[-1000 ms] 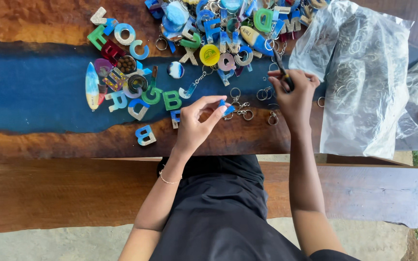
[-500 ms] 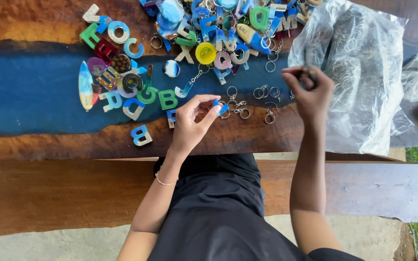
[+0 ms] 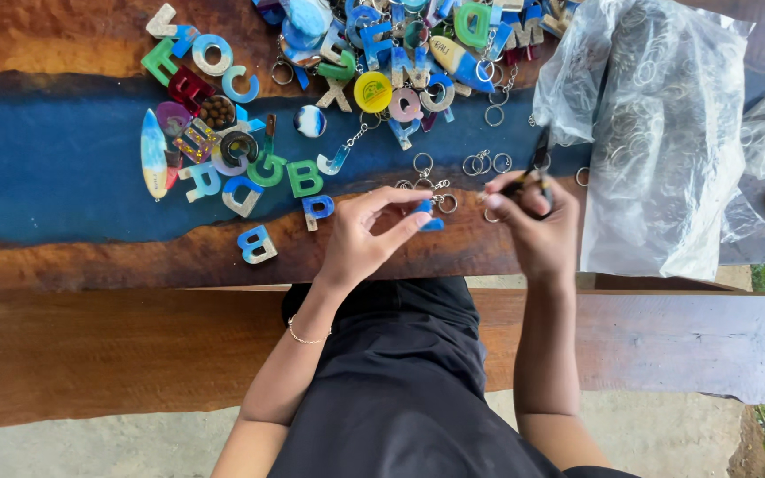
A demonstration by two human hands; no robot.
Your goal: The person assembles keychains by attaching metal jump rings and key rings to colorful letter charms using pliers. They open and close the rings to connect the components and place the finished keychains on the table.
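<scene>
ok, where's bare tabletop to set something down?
Free: the blue strip left of the surfboard-shaped charm, and the brown edge left of the blue B. Crowded: the letter pile at top centre, loose rings, plastic bag on the right.

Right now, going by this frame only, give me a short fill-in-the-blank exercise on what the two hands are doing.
1. The left hand pinches a small ____ resin piece.
2. The right hand grips dark ____.
3. The clear plastic bag of key rings lies nearest the ____ hand.
4. The bracelet sits on the ____ wrist.

Missing words: blue; pliers; right; left
</scene>
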